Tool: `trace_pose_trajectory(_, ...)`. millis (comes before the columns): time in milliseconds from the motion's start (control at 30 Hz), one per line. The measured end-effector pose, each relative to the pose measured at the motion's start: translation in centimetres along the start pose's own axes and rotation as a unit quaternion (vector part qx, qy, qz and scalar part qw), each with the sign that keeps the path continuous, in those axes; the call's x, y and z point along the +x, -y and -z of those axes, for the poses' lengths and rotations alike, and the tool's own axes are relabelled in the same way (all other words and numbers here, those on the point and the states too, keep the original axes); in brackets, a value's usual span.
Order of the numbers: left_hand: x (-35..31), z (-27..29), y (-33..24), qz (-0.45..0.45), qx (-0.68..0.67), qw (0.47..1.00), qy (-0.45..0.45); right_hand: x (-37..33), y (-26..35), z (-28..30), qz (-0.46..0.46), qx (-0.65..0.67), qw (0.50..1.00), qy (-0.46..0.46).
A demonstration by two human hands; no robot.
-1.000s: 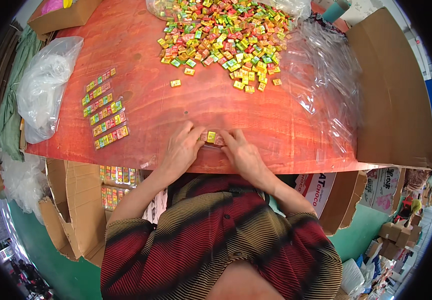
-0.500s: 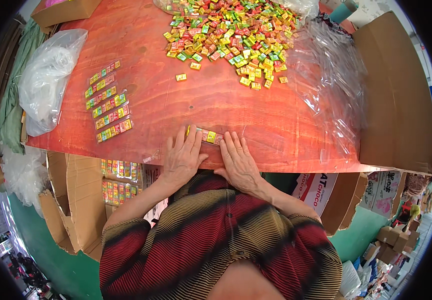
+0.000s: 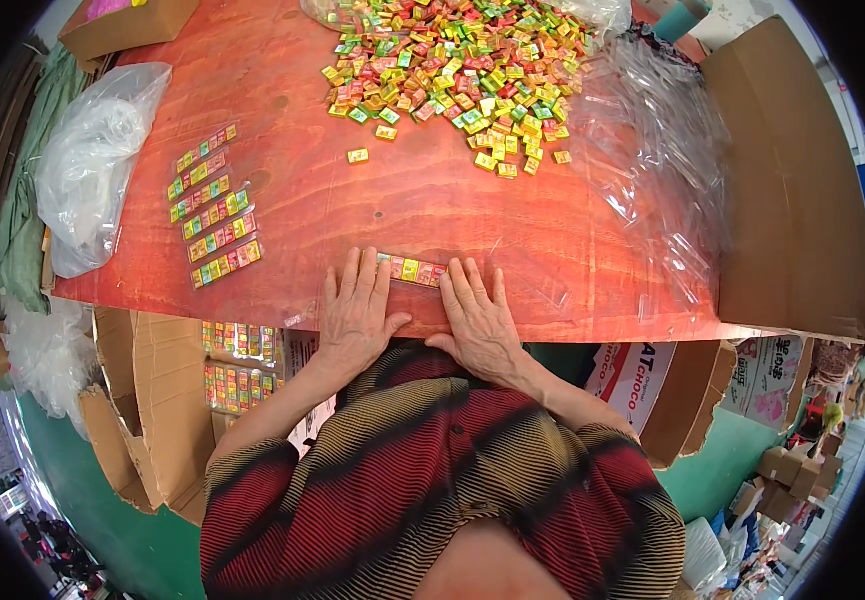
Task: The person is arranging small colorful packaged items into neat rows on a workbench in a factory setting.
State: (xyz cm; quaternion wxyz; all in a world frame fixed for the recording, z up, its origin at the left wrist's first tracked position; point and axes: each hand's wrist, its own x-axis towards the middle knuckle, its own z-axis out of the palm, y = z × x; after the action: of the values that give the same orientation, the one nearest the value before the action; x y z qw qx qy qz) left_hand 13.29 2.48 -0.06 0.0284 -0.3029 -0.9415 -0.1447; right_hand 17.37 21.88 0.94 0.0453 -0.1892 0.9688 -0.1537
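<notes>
The fingers (image 3: 366, 275) of the left hand (image 3: 354, 318) lie outstretched and flat, clenched on nothing; those of the right hand (image 3: 477, 325) are likewise straight and slightly spread. Between the two sets of fingertips runs a short row of small rectangular yellow and red boxes (image 3: 410, 270), resting on the red, wood-grained counter (image 3: 342, 215). The index fingers border this row at either end; whether they cover part of it, I cannot tell.

Well to the left of the left fingers, six similar rows in transparent plastic (image 3: 220, 238) lie one above another, with a crumpled translucent plastic bag (image 3: 92, 170) farther out. Beyond both hands' fingertips spreads a heap of loose yellow, green and red boxes (image 3: 452, 75), a single yellow box (image 3: 357, 156) lying apart on its near side. Right of the right fingers are scattered transparent plastic sleeves (image 3: 652, 150), then a tall brown cardboard panel (image 3: 792, 180).
</notes>
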Motion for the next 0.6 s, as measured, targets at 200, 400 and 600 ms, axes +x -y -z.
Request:
trace_pose_trajectory(200, 1.6, -0.5, -2.5, -0.056, -0.048, 0.997, -0.002, -0.4, -1.6, 1.9, -0.053, 0.030, 0.990, -0.128)
trace_pose_trajectory(400, 2.8, -0.9, -2.4, -0.082, -0.060, 0.994, 0.044, -1.0, -5.4, 0.4, -0.129, -0.025, 0.971, -0.202)
trace_pose_trajectory(600, 3.2, 0.0, 3.1, 0.016, 0.016, 1.000, -0.010, 1.5, -3.2, 1.0, -0.004, 0.140, 0.971, -0.191)
